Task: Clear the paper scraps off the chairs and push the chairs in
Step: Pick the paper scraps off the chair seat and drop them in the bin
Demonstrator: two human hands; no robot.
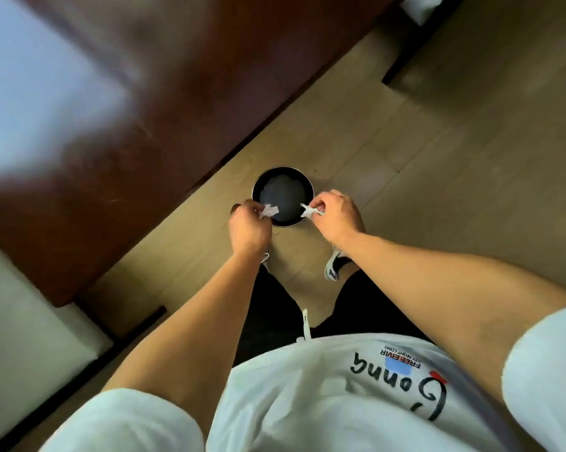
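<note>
Both my hands hover over a small round black bin point(264, 179) on the floor. My left hand point(248, 225) pinches a white paper scrap point(269, 211) above the bin's left rim. My right hand point(337, 216) pinches another white paper scrap point(308, 211) above the bin's right side. A white-cushioned chair seat point(24, 324) with a dark frame shows at the lower left.
A dark reddish wooden table point(164, 93) fills the upper left, blurred, its edge running diagonally beside the bin. A second light seat with a dark frame point(490, 53) lies at the upper right. My feet point(335, 264) stand just behind the bin on tan floor.
</note>
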